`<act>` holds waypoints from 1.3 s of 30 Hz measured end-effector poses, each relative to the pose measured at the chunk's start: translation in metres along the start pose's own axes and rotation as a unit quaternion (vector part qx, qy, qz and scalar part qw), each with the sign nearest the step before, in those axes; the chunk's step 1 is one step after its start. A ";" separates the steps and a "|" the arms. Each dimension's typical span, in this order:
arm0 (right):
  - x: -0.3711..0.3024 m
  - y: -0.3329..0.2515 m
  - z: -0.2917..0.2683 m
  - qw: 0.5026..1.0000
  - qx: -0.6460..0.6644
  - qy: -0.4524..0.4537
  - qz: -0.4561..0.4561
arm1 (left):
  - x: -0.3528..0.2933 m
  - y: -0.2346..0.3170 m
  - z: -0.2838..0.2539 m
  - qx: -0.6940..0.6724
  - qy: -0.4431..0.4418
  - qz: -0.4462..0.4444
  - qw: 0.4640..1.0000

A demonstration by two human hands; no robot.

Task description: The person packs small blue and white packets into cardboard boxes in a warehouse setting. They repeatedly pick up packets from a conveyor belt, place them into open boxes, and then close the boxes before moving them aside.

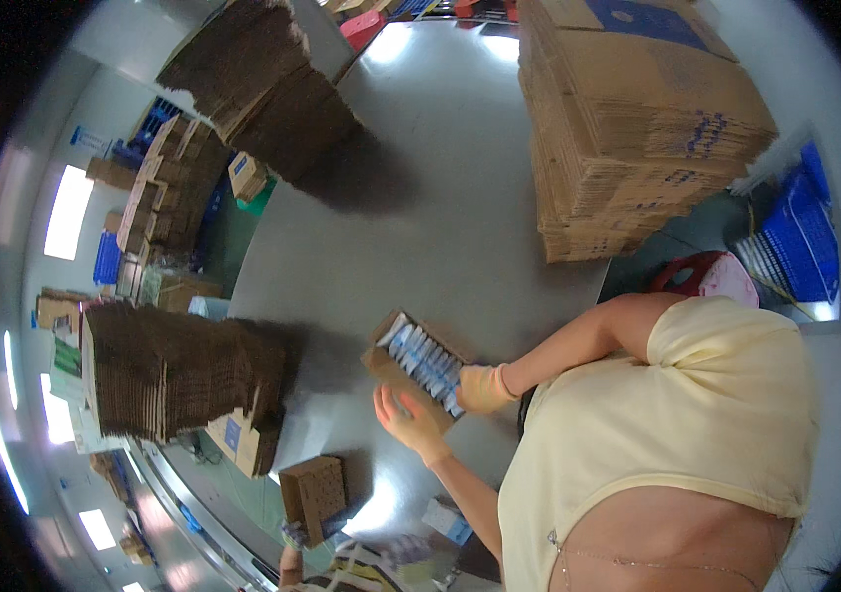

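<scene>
On the metal table in front of me is a small open cardboard box point(405, 380), lying at a slant. A row of white and blue packets point(422, 357) stands packed tightly inside it. My left hand point(408, 422) rests by the box's near side, fingers stretched and apart, with orange-tinted fingertips. At the box's right end, my right hand point(485, 388), in a pale glove, reaches to the last packets. Its fingers are mostly hidden, so their grip is not visible.
Tall stacks of flattened cartons stand at the right point(618, 138), the far left point(272, 99) and the near left point(174, 370). At the lower edge, a co-worker's gloved hand point(294, 536) is beside another cardboard box point(314, 498). A red stool point(692, 273) stands beyond the table's right edge.
</scene>
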State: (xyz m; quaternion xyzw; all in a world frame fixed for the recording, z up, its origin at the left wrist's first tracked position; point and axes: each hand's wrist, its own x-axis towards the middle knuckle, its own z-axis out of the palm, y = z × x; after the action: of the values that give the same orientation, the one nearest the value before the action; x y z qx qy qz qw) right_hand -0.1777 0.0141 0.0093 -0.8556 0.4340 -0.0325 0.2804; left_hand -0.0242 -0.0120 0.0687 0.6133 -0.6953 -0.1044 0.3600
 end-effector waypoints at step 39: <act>-0.301 -0.017 -0.344 0.536 -0.246 0.756 0.283 | 0.160 0.375 -0.004 -0.180 -0.060 0.399 0.897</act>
State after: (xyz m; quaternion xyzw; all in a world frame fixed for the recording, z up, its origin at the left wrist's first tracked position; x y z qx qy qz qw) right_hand -0.4552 0.0957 0.3639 -0.3801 0.6951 -0.4783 -0.3790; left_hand -0.3116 -0.0740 0.3517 0.2021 -0.8712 -0.1118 0.4332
